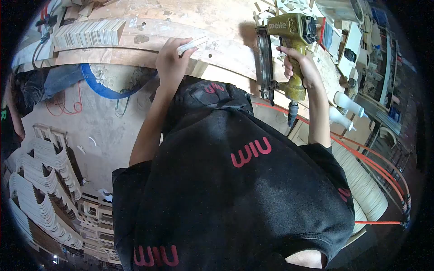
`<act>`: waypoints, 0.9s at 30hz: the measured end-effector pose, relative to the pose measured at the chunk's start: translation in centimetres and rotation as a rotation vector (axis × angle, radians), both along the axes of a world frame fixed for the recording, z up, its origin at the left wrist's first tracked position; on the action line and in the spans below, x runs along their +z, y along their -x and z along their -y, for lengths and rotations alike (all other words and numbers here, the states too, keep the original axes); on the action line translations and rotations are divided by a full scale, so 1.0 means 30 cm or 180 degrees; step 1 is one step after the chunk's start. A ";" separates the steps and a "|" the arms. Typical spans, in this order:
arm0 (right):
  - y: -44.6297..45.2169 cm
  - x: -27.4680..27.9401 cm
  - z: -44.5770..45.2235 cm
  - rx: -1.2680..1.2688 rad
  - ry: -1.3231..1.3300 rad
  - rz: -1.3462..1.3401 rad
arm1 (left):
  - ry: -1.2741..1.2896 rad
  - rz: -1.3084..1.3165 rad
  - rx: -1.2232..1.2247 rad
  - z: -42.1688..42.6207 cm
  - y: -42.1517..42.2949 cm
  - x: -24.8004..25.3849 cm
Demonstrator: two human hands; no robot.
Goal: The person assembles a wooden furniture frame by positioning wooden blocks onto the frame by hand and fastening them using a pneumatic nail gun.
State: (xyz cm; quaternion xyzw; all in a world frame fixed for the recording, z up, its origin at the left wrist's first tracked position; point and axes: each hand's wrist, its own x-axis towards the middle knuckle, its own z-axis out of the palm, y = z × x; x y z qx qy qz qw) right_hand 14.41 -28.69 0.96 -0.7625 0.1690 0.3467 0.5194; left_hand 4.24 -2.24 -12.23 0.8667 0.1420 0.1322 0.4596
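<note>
My left hand is closed on a small pale wooden strip, held just above the near part of the workbench. Whether it is one strip or a few together I cannot tell. My right hand wraps round the handle of an olive-green pneumatic nail gun, marked "meite". The gun's black magazine points to the left side of the handle, and an air fitting hangs from the handle's lower end. The gun is apart from the strip.
A row of thin wooden pieces stands on the workbench at left. A blue-rimmed tub is below. Stacked curved wooden parts fill the lower left. White bottles and orange hoses are at right. Another person's leg shows at left.
</note>
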 end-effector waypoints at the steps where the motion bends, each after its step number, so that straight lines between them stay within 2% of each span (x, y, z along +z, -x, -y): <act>1: 0.003 0.002 0.003 -0.0013 -0.0018 0.0028 | 0.0029 0.0017 0.0007 0.001 0.001 -0.003; 27: 0.004 0.015 0.022 -0.0131 -0.0125 0.0128 | -0.0054 0.0084 -0.0033 -0.004 -0.004 -0.001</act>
